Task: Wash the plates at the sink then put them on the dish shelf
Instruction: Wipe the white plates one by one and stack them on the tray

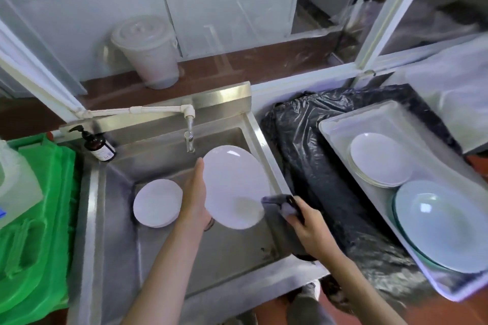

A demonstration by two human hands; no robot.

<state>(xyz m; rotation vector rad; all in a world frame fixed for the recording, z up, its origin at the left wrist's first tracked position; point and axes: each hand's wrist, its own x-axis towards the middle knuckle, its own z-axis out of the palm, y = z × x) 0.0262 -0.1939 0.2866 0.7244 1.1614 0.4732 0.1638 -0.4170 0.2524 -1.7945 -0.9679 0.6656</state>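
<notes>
Stainless steel sink (118, 232) with one white plate (235, 187) held tilted over the basin, just below the tap (189, 137) — presumably so that rinse water would run back into the basin rather than over the rim. The plate is supported from its left edge and back by the left hand (194, 200), fingers straight and together against the rim. A dark cloth (284, 204) is gripped in the right hand (306, 227), fingers curled shut around it, and is pressed to the near right edge of the plate, as for wiping. No water is seen running from the tap.

One small stack of white plates (157, 203) lies flat on the basin floor, left of the held plate; the number in it cannot be told, and these are judged still unwashed. At the right, a pale tray (340, 124) resting on black plastic sheeting (298, 140) holds two groups — a stack of white plates (380, 162) at the far end and one large pale green dish (441, 224) at the near end, with a second rim apparently beneath it. One soap bottle (99, 146) stands at the far left corner of the sink, within reach of the left hand. No dish shelf is identifiable, unless the tray serves as one
</notes>
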